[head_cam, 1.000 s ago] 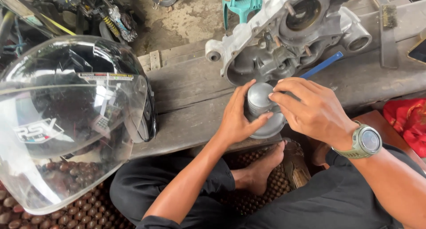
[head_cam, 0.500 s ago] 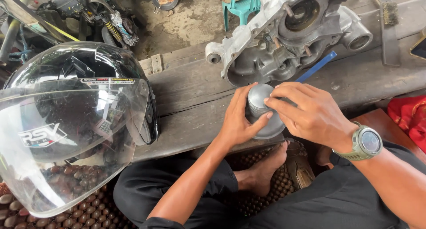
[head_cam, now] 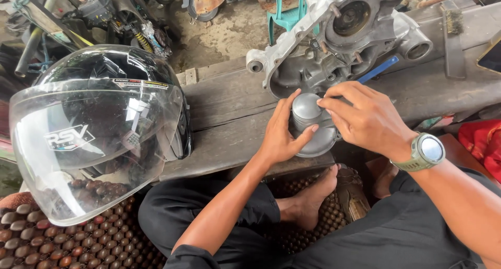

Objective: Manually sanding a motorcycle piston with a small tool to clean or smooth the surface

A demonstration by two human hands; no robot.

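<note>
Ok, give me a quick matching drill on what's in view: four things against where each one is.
Things:
1. piston
2. helmet
3. engine case
4. watch

Places:
A. on the right wrist
B. far side of the plank, beyond the hands
C. between both hands
D. left, visor toward the camera

Pairs: 1-C, 2-D, 3-B, 4-A

Helmet [head_cam: 99,128] left, engine casing [head_cam: 339,34] (close) ahead

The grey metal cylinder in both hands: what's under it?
The grey metal cylinder sits in a wider rounded metal part, over the edge of the wooden bench. The left hand and right hand cover its sides, so the joint between them is hidden.
</note>
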